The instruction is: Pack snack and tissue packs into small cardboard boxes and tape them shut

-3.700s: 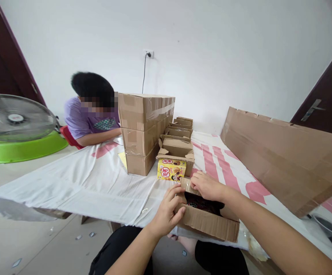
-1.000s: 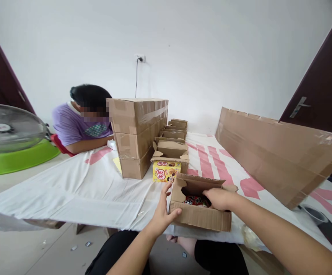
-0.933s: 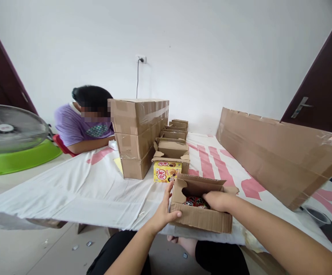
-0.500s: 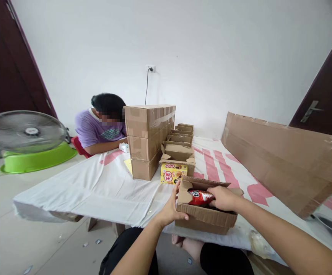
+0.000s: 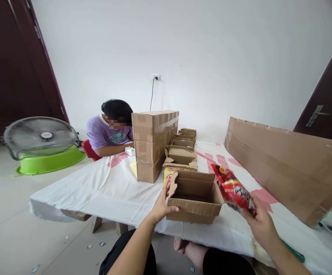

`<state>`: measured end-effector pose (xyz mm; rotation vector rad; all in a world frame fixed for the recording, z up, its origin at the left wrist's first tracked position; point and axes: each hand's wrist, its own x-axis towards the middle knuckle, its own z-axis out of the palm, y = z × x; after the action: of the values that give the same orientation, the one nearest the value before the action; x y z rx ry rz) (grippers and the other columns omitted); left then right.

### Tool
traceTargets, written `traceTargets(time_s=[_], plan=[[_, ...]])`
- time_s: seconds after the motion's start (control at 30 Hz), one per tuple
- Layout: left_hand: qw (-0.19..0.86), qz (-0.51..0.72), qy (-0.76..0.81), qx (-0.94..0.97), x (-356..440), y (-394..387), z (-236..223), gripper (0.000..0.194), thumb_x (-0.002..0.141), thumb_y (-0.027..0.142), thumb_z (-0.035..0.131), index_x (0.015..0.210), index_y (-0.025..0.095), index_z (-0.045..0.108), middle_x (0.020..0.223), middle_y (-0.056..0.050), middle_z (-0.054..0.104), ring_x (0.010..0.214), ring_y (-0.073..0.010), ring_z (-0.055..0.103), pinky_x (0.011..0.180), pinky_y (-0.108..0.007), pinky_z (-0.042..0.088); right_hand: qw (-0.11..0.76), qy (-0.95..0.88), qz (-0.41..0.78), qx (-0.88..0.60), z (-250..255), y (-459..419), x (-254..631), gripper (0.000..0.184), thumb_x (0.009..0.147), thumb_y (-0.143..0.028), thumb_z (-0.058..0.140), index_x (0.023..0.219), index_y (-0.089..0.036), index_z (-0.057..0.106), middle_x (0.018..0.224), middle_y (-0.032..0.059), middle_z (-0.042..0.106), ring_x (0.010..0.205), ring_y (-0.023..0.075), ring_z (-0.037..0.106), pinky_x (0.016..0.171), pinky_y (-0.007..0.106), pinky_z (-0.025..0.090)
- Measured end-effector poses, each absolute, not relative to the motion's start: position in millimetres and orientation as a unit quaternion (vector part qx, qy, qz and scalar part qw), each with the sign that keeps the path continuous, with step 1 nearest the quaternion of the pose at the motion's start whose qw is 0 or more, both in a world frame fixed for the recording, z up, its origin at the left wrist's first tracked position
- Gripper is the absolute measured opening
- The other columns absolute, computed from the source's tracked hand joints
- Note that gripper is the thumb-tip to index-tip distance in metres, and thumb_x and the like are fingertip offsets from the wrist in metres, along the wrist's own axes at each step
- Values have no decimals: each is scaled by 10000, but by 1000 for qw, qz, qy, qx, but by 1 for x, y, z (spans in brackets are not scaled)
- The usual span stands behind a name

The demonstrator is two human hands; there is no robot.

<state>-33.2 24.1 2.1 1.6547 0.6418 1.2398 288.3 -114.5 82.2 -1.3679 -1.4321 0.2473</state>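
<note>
Pulled red bag [image 5: 235,193] from open box [image 5: 194,217], gripping it in right hand [image 5: 261,221]; holding box with left hand [image 5: 160,206]; likely done emptying it.

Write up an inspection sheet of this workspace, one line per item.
Surface: white cloth with pink patches, creased.
Handled things: red packet, to the right of an open carton.
Clutter: small flat pieces scattered on the floor.
Hands: left hand holds the carton's left front corner; right hand holds the packet.
Cables: black cable in a wall socket; lower end hidden.
Surroundings: stacked cartons, seated person, fan.
</note>
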Motion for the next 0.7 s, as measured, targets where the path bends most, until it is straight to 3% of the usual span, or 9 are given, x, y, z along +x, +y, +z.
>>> traceTargets(time_s=[0.17, 0.23, 0.33, 0.4, 0.5, 0.63, 0.7], plan=[[421, 525, 325, 665, -40, 30, -5, 1064, 704, 546, 732, 1503, 257, 93, 1506, -183, 330, 1365, -342, 371, 1101, -516, 311, 549, -642, 9, -536, 23, -144, 283, 467, 845, -287, 548, 1308, -238, 506, 1320, 98, 573, 1186, 267, 565, 978, 394, 487], [315, 558, 367, 674, -41, 24, -4, 909, 777, 525, 663, 1483, 244, 164, 1460, -183, 375, 1334, -344, 402, 1055, -545, 353, 549, -657, -13, -516, 5, -152, 279, 462, 840, -272, 556, 1301, -251, 529, 1343, 93, 559, 1215, 275, 547, 1008, 399, 469], [64, 628, 357, 688, -39, 0, 3, 720, 829, 497, 604, 1429, 249, 294, 1415, -163, 392, 1328, -352, 382, 1049, -587, 330, 561, -653, 24, -509, -20, -158, 274, 451, 849, -276, 556, 1299, -259, 542, 1311, 88, 591, 1189, 267, 575, 1001, 368, 480], [-52, 637, 271, 720, -32, -23, 9, 745, 798, 589, 591, 1416, 268, 326, 1393, -155, 408, 1324, -368, 379, 1050, -597, 324, 565, -644, 78, -509, -35, -158, 271, 443, 847, -302, 570, 1287, -258, 558, 1278, 86, 619, 1158, 260, 601, 982, 338, 495], [-78, 554, 152, 815, -13, -55, 9, 907, 733, 723, 555, 1461, 277, 247, 1394, -174, 443, 1320, -384, 401, 1035, -579, 358, 579, -617, 162, -509, -53, -155, 266, 443, 837, -402, 587, 1252, -247, 594, 1273, 96, 626, 1148, 263, 611, 944, 306, 517], [-49, 441, 152, 883, 11, -68, -3, 710, 826, 423, 616, 1440, 269, 296, 1296, -165, 572, 1189, -313, 551, 968, -474, 454, 584, -558, 261, -529, -64, -147, 264, 474, 781, -484, 650, 1194, -251, 641, 1255, 105, 641, 1132, 271, 622, 894, 290, 546], [1, 422, 198, 885, 17, -62, -11, 634, 813, 383, 631, 1384, 251, 388, 1217, -149, 621, 1078, -285, 612, 907, -429, 503, 577, -543, 309, -526, -68, -141, 267, 483, 765, -486, 675, 1186, -250, 647, 1238, 111, 654, 1118, 273, 631, 878, 300, 557]])
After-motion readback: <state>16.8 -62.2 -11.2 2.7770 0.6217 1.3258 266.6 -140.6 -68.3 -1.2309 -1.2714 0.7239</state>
